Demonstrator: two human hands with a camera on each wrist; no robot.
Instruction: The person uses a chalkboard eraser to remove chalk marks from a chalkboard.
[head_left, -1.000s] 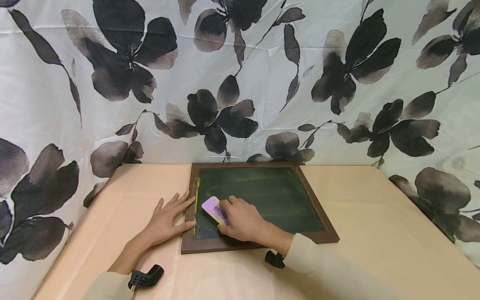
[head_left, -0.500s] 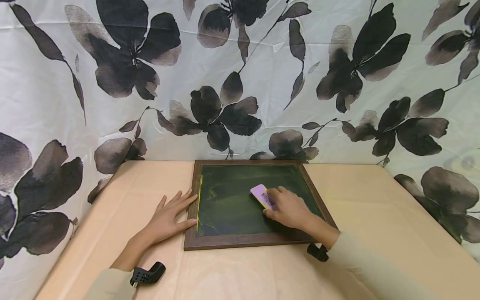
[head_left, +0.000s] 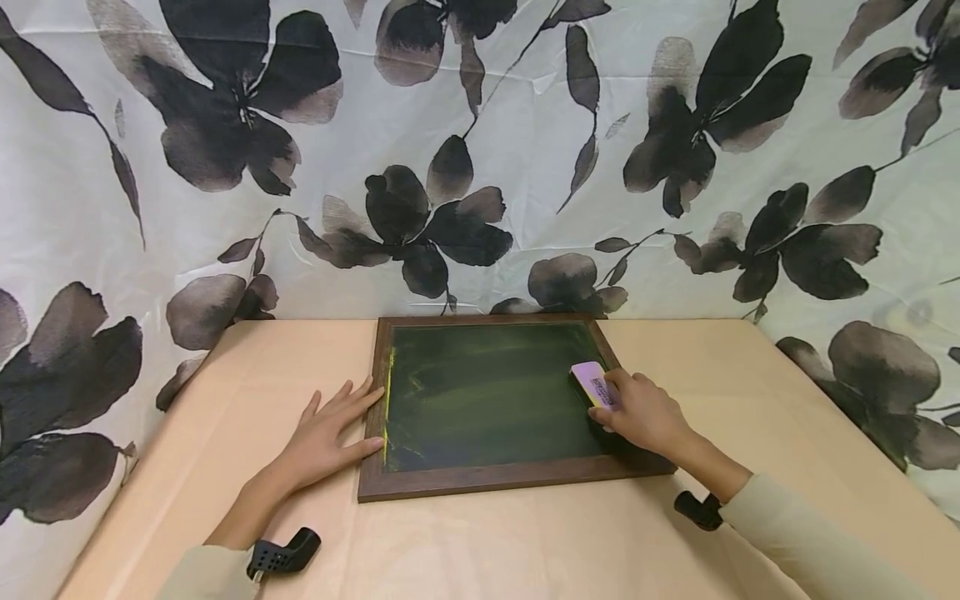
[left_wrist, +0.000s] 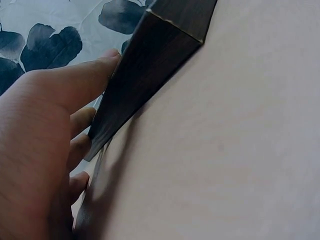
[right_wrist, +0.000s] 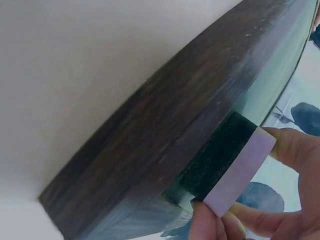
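A framed chalkboard with a dark green face and brown wooden frame lies on the table. My right hand grips a chalkboard eraser, pink-purple on top with a dark felt side, against the board near its right edge. In the right wrist view, thumb and fingers pinch the eraser from both sides. My left hand is spread, its fingertips touching the frame's left side; in the left wrist view, its fingers rest along the dark frame. Yellow chalk marks run down the board's left edge.
The beige-covered table surrounds the board. Behind it hangs a white cloth with dark flower prints. Black wrist cameras sit on both wrists, the left one and the right one.
My right hand has swept the eraser from the board's left part, across the middle, to its right edge. The left hand has stayed at the frame. The head view has shifted slightly.
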